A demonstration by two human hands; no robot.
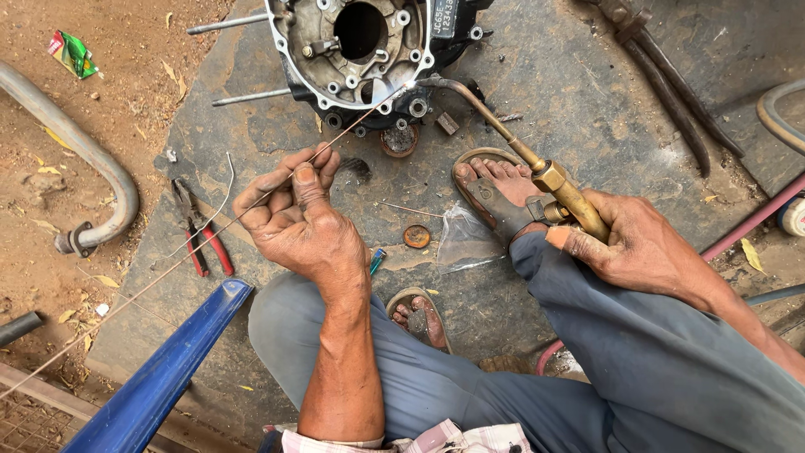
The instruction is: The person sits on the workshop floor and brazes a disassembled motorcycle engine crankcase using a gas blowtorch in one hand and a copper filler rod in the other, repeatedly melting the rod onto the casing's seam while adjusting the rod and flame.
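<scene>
At the centre of the frame my left hand (pixel 289 218) pinches a thin filler rod (pixel 251 204) between thumb and fingers, and the rod runs up and to the right until its tip meets the lower rim of the engine casing (pixel 360 50) at the top of the frame. At the right, my right hand (pixel 625 239) is wrapped tight around the brass body of the gas torch (pixel 537 172), whose bent nozzle reaches up-left to the same spot on the casing rim. I see no flame at the nozzle and no glow or fresh bead on the metal, so I judge the joint is not yet begun: rod and torch are lined up, the heating and filling are left. The casing rests on a dark stone slab (pixel 587 101) on the ground, not a table. Further out, red-handled pliers (pixel 201 235) lie at the left of the slab, a curved grey pipe (pixel 101 168) lies on the dirt at far left, and a blue bar (pixel 159 377) crosses the lower left.
</scene>
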